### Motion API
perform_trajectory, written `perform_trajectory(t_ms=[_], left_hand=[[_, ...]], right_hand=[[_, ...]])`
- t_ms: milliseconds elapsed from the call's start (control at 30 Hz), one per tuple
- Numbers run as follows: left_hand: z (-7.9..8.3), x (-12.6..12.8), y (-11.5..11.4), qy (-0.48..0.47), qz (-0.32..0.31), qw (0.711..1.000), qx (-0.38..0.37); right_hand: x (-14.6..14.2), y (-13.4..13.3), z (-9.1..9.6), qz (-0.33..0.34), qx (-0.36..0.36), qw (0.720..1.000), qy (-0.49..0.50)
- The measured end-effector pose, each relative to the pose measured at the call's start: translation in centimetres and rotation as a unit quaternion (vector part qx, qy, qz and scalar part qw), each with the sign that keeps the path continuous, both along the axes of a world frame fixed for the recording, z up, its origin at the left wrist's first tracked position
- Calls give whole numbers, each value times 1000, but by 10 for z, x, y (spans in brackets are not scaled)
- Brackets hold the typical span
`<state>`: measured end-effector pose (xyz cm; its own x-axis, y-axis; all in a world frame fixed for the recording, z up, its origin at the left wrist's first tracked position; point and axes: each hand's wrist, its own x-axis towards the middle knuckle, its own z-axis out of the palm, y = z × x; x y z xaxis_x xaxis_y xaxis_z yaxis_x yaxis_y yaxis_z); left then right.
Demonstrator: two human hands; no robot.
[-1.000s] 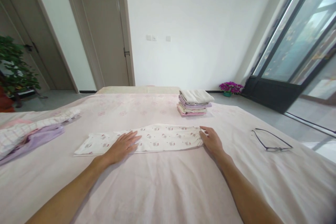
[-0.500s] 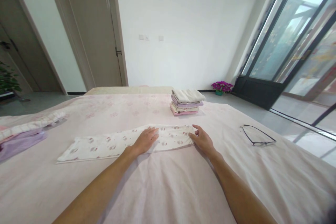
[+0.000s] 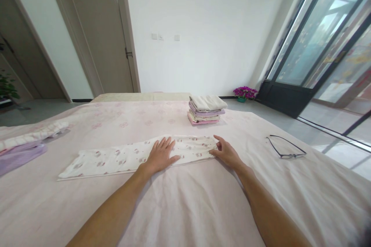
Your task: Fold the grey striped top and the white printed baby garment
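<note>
A pair of white pants with a small reddish-brown print lies folded lengthwise into a long strip across the bed in front of me. My left hand rests palm down on the middle of the strip, fingers and thumb spread. At its gathered right end is my right hand, the thumb touching the cloth and the index finger held apart from it. The undersides of the right fingers are partly hidden. Just beyond the pants stands a stack of folded clothes, white on top with lilac and pink layers below.
Pink bedding covers the bed, wrinkled near me. Eyeglasses lie at the right. More clothes, a striped white piece and a lilac one, are at the far left. Purple flowers stand on the floor past the bed.
My left hand has flattened and its fingers have spread, the thumb now out to the right. My right hand stays at the same end of the pants. The view has shifted slightly.
</note>
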<state>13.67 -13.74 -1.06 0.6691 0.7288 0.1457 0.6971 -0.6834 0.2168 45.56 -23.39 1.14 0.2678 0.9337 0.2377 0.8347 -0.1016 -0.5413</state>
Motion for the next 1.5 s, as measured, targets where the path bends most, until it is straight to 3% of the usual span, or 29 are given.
perform_trajectory(t_ms=[100,200,300,400,500,600,700,767,867,933,1067,1267,1500], left_hand=[[3,1,-3,15,12,1000,1],[5,2,-6,26,20,999,10],[6,2,-7,33,16,999,11],[6,0,-7,39,5,999,3],[8,-3,-7,38,-4,999,-6],[9,-5,-8,23,-8,1000,-5],[9,-6,-10,-10,-12,1000,-2],[9,-6,-10,-50,-14,999,-5],[11,-7,-6,-134,11,991,2],[13,-8,1,-159,69,984,28],[20,-7,25,-113,175,976,71],[25,-1,55,-56,211,973,78],[33,-2,35,-60,192,971,132]], right_hand=[[-7,-3,10,3,66,993,-96],[-29,-6,16,67,134,967,-208],[-52,-6,8,144,125,937,-293],[-60,-3,-10,179,75,918,-347],[-52,-1,-18,176,16,920,-350],[-47,0,-7,166,-3,936,-311],[-54,5,12,124,37,957,-258],[-64,12,18,102,81,958,-257],[-73,23,10,95,121,940,-305],[-73,28,-3,101,115,932,-330],[-66,31,-21,120,91,928,-342],[-66,28,-18,116,93,931,-334],[-67,27,-13,119,79,941,-306]])
